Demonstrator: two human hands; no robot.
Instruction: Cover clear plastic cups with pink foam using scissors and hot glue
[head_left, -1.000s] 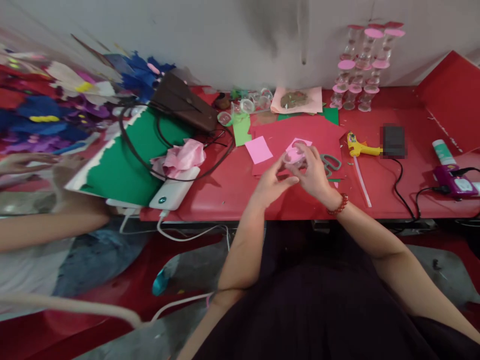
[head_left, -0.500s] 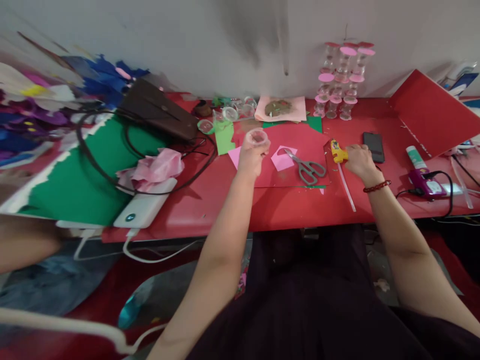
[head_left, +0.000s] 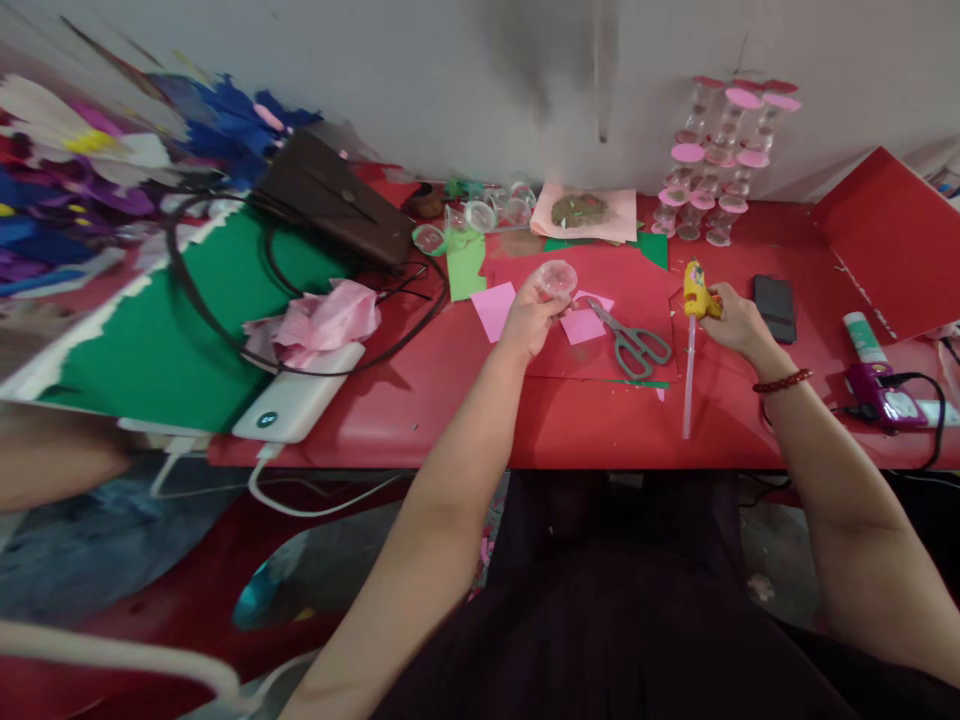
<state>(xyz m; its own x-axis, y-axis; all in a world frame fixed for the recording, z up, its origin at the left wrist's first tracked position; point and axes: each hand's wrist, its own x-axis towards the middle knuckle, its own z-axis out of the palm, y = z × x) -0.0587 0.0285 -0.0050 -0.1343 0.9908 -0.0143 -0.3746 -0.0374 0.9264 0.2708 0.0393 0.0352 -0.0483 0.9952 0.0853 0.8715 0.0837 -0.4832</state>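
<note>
My left hand (head_left: 531, 322) holds a small clear plastic cup (head_left: 557, 280) by its side, above a red paper sheet (head_left: 555, 362). In my right hand (head_left: 731, 318) is a yellow glue gun (head_left: 697, 293), gripped at its handle, with a clear glue stick (head_left: 688, 390) sticking out toward the table's front edge. Grey-handled scissors (head_left: 636, 348) lie between the hands, their blades over a pink paper piece (head_left: 583, 326). Another pink paper piece (head_left: 493, 308) is left of my left hand.
Joined clear cups with pink discs (head_left: 701, 199) stand at the back. A black phone (head_left: 774, 308), a glue tube (head_left: 864, 338) and a purple device (head_left: 885, 398) lie right. A white power bank (head_left: 300, 400), cables and a brown case (head_left: 330, 205) are left.
The view has shifted. My right hand now has the glue gun lifted slightly, its stick turned more upright in view. My left hand still holds the cup, now tilted differently.
</note>
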